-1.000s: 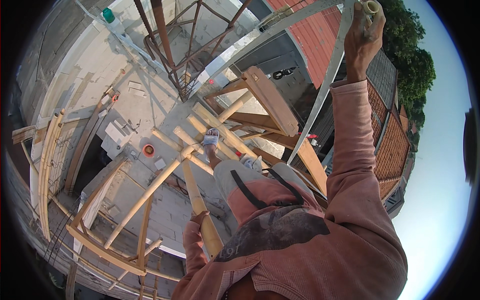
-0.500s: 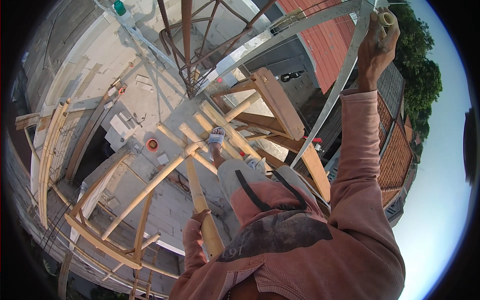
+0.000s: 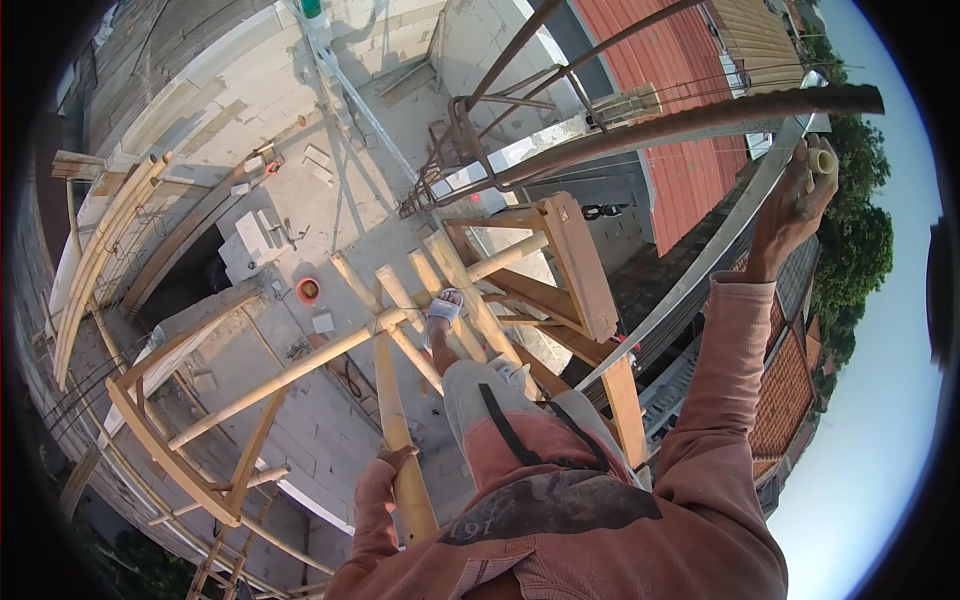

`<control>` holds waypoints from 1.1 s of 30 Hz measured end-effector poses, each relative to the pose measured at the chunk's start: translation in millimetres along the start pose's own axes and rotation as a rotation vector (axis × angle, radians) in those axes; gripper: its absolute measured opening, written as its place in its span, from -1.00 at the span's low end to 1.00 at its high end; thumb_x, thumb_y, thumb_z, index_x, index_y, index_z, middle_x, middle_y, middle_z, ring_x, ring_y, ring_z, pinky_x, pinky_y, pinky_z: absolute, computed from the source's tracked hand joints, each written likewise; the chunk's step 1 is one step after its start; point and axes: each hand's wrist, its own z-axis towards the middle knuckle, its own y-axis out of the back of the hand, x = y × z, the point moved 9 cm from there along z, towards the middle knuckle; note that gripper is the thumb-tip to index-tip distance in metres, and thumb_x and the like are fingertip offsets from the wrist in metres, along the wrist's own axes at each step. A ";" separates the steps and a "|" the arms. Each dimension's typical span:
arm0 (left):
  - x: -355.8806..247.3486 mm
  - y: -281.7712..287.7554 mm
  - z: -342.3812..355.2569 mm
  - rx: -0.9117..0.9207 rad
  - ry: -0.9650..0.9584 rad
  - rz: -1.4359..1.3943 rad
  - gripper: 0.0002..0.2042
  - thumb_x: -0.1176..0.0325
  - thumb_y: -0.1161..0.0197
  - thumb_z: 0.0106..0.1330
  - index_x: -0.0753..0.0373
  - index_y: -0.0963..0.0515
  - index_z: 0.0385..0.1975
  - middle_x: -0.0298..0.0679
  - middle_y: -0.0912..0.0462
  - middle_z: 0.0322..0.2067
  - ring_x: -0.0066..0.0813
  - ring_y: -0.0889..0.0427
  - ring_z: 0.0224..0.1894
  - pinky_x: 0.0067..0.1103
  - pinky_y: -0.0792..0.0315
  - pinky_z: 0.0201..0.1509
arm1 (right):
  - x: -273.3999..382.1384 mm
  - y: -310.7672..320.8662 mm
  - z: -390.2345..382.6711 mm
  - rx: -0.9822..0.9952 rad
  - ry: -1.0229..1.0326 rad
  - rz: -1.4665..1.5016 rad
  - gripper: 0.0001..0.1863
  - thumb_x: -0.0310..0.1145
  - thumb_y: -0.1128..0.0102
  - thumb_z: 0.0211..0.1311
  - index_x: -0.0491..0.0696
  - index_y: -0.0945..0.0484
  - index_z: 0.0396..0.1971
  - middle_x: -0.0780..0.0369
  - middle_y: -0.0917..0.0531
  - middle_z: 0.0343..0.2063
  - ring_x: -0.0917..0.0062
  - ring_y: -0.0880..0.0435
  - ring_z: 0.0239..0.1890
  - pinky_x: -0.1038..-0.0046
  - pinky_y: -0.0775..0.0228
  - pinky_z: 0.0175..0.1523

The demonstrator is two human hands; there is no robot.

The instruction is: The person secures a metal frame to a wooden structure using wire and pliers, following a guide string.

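Observation:
My left hand grips a thick bamboo pole at lower centre, fingers wrapped round it. At the upper right my raised right hand is closed around a cream hollow tube, open end showing, beside a long pale metal strip. A rusty rebar cage reaches across the top, just above that hand. My sandalled foot is on the crossed bamboo poles below me.
Timber frames flank the poles. Far below are a concrete floor, pale blocks, an orange bucket and a dark opening. Block walls stand left; red metal roofing, tiled roofs and trees lie right.
The view has turned, so the rebar cage now stretches across the upper right. My right hand, still holding the tube, appears lower and further right. My left hand stays on the pole.

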 end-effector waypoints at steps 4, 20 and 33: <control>-2.4 2.5 5.4 0.010 0.006 0.023 -0.54 0.12 -0.42 0.13 0.17 -0.49 -0.03 -0.31 -0.49 -0.37 -0.44 -0.49 -0.35 -0.48 -0.40 -0.23 | 3.1 1.5 -0.8 -0.027 0.025 -0.026 -0.61 -0.23 -0.17 0.42 -0.18 -0.47 0.08 0.08 -0.61 -0.01 0.36 -0.65 -0.01 0.35 -0.54 0.07; 4.8 16.3 5.8 -0.006 0.019 0.068 -0.51 0.13 -0.40 0.14 0.18 -0.45 0.03 -0.26 -0.50 -0.32 -0.38 -0.50 -0.30 -0.45 -0.41 -0.18 | 1.9 2.7 2.5 -0.015 0.089 -0.096 -0.63 -0.19 -0.14 0.43 -0.11 -0.50 0.07 0.07 -0.59 -0.02 0.34 -0.67 -0.02 0.33 -0.58 0.03; 8.1 18.2 6.9 -0.003 0.023 0.101 -0.47 0.13 -0.39 0.15 0.19 -0.41 0.08 -0.21 -0.51 -0.29 -0.33 -0.51 -0.25 -0.43 -0.42 -0.14 | 2.8 2.5 3.4 -0.009 0.029 -0.102 -0.57 -0.11 -0.17 0.41 -0.10 -0.50 0.09 0.08 -0.65 -0.04 0.26 -0.71 -0.03 0.31 -0.57 0.02</control>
